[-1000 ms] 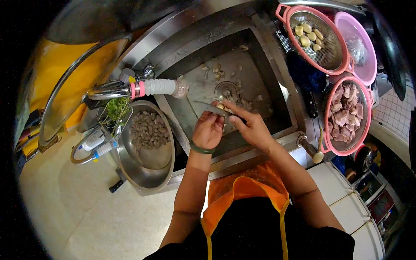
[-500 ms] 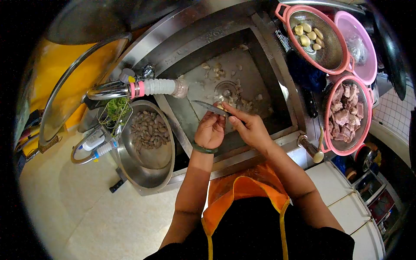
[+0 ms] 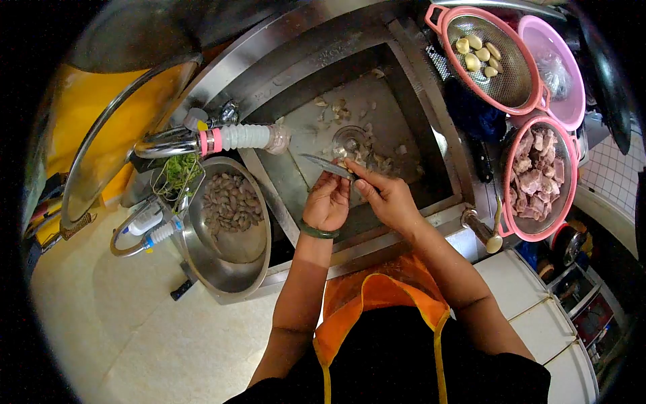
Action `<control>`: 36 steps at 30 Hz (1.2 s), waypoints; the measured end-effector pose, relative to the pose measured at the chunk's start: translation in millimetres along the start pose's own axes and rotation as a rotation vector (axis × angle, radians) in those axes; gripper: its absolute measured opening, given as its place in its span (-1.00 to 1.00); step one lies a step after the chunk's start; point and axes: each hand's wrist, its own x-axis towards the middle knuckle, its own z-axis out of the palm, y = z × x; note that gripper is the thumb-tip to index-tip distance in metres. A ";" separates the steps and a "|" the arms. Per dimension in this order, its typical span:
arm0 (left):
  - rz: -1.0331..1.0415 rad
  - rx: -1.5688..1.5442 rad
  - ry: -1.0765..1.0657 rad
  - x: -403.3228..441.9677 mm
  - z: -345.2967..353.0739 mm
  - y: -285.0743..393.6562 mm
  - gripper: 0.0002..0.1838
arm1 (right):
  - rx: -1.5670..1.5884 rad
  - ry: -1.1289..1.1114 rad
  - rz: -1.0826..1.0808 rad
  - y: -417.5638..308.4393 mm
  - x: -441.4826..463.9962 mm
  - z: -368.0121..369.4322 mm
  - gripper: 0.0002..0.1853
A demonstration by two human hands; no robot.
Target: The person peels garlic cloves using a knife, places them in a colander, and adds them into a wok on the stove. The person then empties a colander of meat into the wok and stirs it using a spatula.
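Observation:
Over the sink, my right hand (image 3: 389, 200) is closed round a small knife (image 3: 321, 163), its blade pointing left across my left fingertips. My left hand (image 3: 327, 205), palm turned up and with a dark green bangle at the wrist, pinches a small pale garlic clove (image 3: 341, 163) against the blade. Fingers and knife hide most of the clove. Below both hands, bits of garlic skin (image 3: 377, 161) lie on the sink floor and around the drain (image 3: 350, 139).
A faucet with a ribbed hose (image 3: 245, 137) reaches over the sink's left side. Dark shells fill part of a steel bowl (image 3: 264, 271), beside green herbs (image 3: 180, 170). To the right stand a strainer with peeled garlic (image 3: 515, 99), a strainer with raw meat (image 3: 574, 178) and a pink basin (image 3: 577, 101).
Both hands stay nearly in place. The knife and the clove shift only very slightly at the fingertips.

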 end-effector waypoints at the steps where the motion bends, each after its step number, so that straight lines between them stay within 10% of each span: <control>1: 0.005 0.000 0.015 0.0 0.4 -0.3 -0.69 | -0.030 -0.003 0.009 -2.2 0.3 -1.5 -0.62; 14: 0.084 0.280 -0.052 -3.4 19.0 8.3 -0.79 | 0.902 -0.195 0.325 6.4 4.5 -4.1 -0.65; 36: 0.025 0.346 -0.063 -0.4 28.4 24.5 -0.76 | 0.757 -0.268 0.238 0.0 15.9 -8.6 -0.61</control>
